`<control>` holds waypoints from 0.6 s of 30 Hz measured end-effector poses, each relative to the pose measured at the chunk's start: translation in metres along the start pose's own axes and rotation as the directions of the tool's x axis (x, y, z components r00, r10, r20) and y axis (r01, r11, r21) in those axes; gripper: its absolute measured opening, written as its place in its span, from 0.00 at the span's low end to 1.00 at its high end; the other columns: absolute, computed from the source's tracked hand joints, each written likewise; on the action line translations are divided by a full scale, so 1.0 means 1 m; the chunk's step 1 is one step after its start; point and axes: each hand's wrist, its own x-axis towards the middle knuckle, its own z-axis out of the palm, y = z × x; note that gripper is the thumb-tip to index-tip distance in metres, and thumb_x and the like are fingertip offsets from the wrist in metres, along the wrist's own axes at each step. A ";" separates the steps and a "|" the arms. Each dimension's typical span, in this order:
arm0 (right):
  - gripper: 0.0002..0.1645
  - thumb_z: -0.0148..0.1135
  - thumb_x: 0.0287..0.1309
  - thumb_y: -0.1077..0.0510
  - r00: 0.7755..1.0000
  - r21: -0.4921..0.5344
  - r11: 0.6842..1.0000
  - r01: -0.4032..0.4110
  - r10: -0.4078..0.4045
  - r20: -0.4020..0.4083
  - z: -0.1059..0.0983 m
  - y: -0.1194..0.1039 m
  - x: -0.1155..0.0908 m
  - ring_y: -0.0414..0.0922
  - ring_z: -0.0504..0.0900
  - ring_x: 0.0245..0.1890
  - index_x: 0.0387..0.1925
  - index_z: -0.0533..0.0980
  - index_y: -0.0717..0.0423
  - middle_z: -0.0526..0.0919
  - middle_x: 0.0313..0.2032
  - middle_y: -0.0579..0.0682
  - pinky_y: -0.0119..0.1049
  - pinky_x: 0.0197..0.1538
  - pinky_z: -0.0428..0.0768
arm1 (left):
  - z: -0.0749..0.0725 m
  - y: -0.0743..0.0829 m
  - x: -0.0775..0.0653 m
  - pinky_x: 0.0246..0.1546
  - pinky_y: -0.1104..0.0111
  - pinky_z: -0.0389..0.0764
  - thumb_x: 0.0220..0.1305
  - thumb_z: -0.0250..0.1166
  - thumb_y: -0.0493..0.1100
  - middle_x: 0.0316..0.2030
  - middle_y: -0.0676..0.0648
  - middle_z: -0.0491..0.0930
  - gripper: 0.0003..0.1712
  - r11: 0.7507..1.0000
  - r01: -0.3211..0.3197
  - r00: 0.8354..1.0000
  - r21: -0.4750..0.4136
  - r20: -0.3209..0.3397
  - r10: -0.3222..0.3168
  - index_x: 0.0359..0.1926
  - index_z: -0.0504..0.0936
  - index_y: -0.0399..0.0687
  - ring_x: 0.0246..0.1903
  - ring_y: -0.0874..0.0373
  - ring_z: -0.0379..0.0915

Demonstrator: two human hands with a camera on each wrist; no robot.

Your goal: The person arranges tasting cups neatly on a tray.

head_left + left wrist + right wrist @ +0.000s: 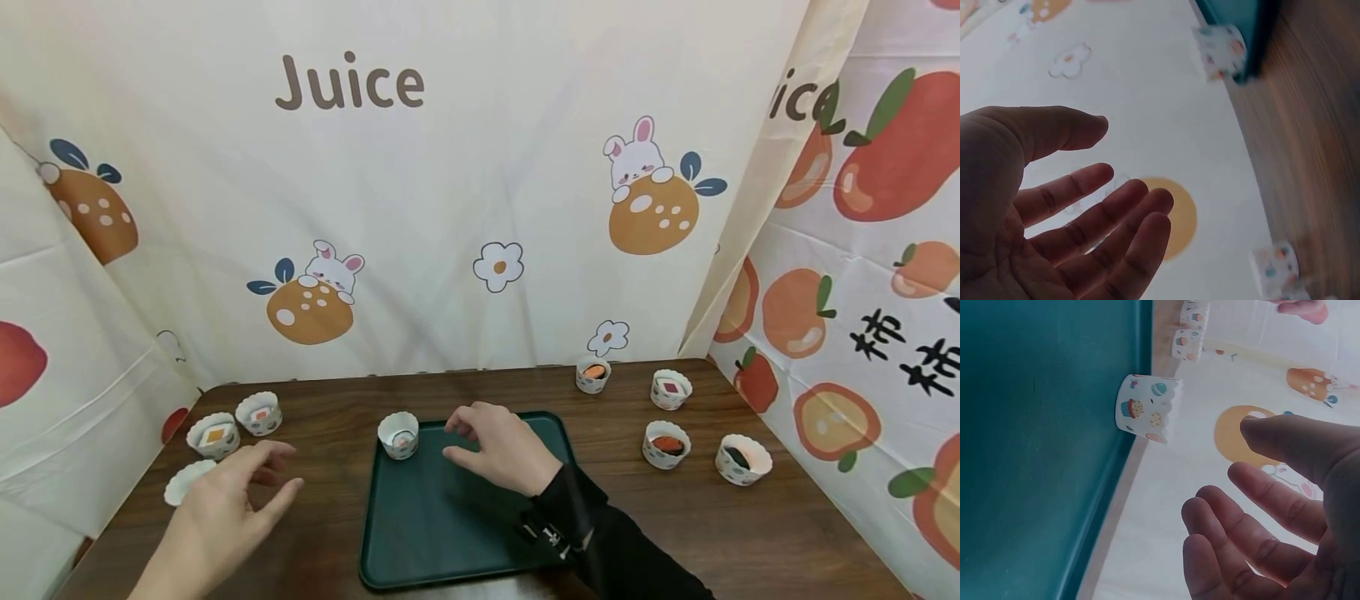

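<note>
My right hand [504, 448] is over the dark green tray [442, 525], fingers loosely bent and holding nothing. Left of its fingertips, a white scalloped paper cup [398, 435] printed with cupcakes stands at the tray's back left corner, with a small pale piece inside. That cup [1147, 409] shows apart from the fingers in the right wrist view. On the other side, my left hand [228, 521] hovers in the air with thumb and fingers spread, nothing between them. It partly covers a paper cup [186, 482] at the table's left, whose contents are hidden.
Behind the left hand stand a cup [213, 436] with a yellow-topped piece and a cup [259, 413] with an orange-and-white one. Several more sushi-like pieces sit in cups [666, 444] on the right of the wooden table [322, 517]. Printed curtains [450, 183] enclose the back and sides.
</note>
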 end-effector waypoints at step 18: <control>0.14 0.69 0.73 0.46 0.998 0.017 1.000 0.013 -0.012 -0.060 -0.018 0.001 -0.051 0.43 0.84 0.47 0.54 0.84 0.45 0.85 0.46 0.41 0.34 0.51 0.84 | -0.031 -0.075 0.003 0.35 0.49 0.77 0.55 0.82 0.45 0.42 0.33 0.83 0.27 0.959 0.233 0.968 0.164 0.053 -0.244 0.52 0.82 0.41 0.39 0.33 0.83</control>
